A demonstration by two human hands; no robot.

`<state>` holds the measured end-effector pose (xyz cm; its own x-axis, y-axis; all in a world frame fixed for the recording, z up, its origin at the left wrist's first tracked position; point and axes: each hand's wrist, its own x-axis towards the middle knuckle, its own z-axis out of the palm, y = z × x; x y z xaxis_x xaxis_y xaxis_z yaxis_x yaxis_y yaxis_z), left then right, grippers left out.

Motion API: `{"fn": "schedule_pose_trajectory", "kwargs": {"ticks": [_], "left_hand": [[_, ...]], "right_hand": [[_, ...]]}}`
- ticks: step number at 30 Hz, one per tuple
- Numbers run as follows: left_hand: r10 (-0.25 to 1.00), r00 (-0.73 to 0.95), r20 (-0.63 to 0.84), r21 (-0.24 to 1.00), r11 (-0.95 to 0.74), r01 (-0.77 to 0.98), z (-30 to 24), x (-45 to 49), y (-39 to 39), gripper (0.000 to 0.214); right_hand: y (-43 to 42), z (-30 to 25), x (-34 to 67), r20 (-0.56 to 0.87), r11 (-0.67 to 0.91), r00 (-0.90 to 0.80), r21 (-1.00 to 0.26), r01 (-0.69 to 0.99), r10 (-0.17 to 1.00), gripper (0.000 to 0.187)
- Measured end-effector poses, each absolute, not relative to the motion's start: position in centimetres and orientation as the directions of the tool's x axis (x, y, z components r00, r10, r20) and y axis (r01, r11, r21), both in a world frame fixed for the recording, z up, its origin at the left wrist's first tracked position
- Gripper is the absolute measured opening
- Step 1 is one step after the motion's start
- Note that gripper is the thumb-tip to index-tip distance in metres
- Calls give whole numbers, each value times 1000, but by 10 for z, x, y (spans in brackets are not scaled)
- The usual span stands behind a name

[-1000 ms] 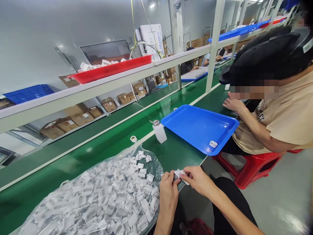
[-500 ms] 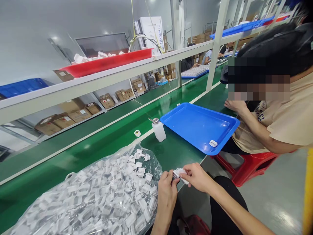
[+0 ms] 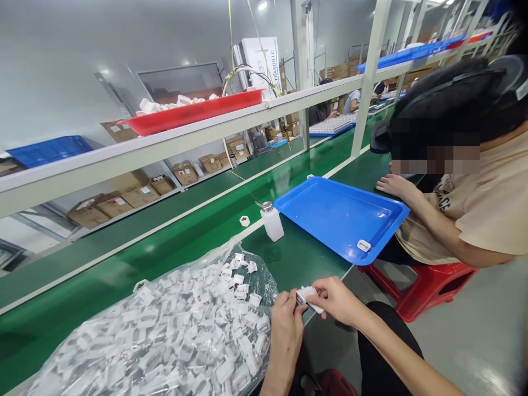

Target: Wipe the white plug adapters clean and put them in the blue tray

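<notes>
My left hand pinches one end of a small white plastic part near the bench's front edge. On the part's other side, my right hand grips it between thumb and fingers. The fingers cover much of the part, so I cannot tell if it is one piece or two. To the left of my hands, a clear plastic bag lies spread out, full of many white plastic pieces. Beyond my right hand is a blue tray with a single white part by its near corner.
A white dispenser bottle with a metal top stands between bag and tray. One white part rests on the green belt. A person sits at the right on a red stool. Overhead, a shelf holds a red tray.
The view has shifted slightly, so the scene sits a little lower and to the right. Both hands keep hold of the white part. The neighbouring person's hand has lowered toward the bench.
</notes>
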<state>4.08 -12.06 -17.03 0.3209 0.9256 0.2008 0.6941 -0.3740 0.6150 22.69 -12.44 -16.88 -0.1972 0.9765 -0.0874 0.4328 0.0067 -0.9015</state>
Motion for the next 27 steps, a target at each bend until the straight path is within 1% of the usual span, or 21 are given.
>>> {"fn": "schedule_pose_trajectory", "kwargs": {"ticks": [4, 15, 27], "left_hand": [[925, 325, 197, 622, -374, 688, -167, 41, -121, 28], [936, 312, 161, 656, -338, 675, -162, 43, -121, 33], [942, 295, 163, 643, -328, 692, -153, 44, -124, 27]], "right_hand": [[-122, -168, 228, -102, 2, -220, -904, 428, 970, 34], [-121, -169, 229, -169, -63, -227, -909, 411, 959, 31], [-122, -169, 227, -209, -87, -255, -903, 421, 944, 30]]}}
